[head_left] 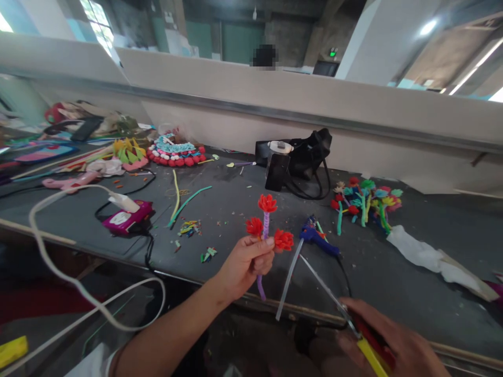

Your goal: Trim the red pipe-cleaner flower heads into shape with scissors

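Observation:
My left hand (244,266) is closed around a purple pipe-cleaner stem (261,285) that carries three red flowers (268,203), held upright over the front edge of the dark table (236,204). My right hand (387,343), low at the right, grips scissors (334,298) with red and yellow handles; their blades point up and left, apart from the stem. A blue glue gun (314,236) with a clear glue stick lies on the table between the two hands.
A heap of finished pipe-cleaner flowers (365,201) lies at the right, with white cloth (424,257) beyond it. A black bag (302,159) stands at the back. A pink power strip (126,217), a white cable (58,267), scraps and more craft pieces (175,152) fill the left.

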The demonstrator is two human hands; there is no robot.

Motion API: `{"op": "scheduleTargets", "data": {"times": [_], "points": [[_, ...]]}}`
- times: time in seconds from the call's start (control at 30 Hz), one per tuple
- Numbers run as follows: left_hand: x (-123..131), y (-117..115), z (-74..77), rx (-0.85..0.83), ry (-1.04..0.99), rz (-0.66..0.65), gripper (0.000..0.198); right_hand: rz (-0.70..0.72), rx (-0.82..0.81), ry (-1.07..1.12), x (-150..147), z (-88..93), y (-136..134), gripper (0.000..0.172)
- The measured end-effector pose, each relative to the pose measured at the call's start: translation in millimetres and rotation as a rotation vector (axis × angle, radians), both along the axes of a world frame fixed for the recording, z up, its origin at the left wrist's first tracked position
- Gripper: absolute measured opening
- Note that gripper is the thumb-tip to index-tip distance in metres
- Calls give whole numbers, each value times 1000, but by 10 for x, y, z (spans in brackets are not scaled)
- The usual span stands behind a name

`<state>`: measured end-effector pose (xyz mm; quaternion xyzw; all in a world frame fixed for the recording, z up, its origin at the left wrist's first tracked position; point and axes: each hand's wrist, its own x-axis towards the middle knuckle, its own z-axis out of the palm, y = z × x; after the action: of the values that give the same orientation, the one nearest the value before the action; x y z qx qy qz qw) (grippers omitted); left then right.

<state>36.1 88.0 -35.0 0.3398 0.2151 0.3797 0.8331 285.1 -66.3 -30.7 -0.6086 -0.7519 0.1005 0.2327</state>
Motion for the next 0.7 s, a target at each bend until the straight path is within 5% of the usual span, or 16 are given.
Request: {"op": "scheduleTargets", "data": {"times": [0.7], "points": [[58, -19, -58, 48, 44, -9, 47, -26, -4, -76, -27, 152, 34, 26]]}}
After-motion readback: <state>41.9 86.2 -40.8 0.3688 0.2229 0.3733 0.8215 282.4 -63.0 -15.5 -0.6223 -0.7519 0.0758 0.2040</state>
